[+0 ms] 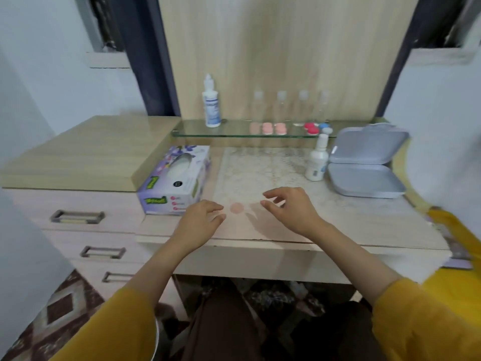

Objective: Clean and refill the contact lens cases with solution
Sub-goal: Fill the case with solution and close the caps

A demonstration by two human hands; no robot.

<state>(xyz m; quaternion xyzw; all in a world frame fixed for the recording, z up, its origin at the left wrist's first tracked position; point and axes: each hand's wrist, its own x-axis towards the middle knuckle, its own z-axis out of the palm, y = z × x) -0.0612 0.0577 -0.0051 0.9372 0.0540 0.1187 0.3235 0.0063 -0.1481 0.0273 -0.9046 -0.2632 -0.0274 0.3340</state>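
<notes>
While both hands hang over the desk at mid-frame, the left hand and right hand loosely curled and holding nothing, a small, blurred pink lens case lies between them. I'd steady it with one hand, twist with the other, then fetch the solution bottle from the upper-centre shelf.

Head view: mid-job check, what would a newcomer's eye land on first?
The left hand and the right hand, both bare and loosely curled, are poised near the front of the desk. A small, blurred pink round piece lies between them. Next come the purple tissue box at the left and the glass shelf behind, with a tall solution bottle and a row of pink lens cases.
</notes>
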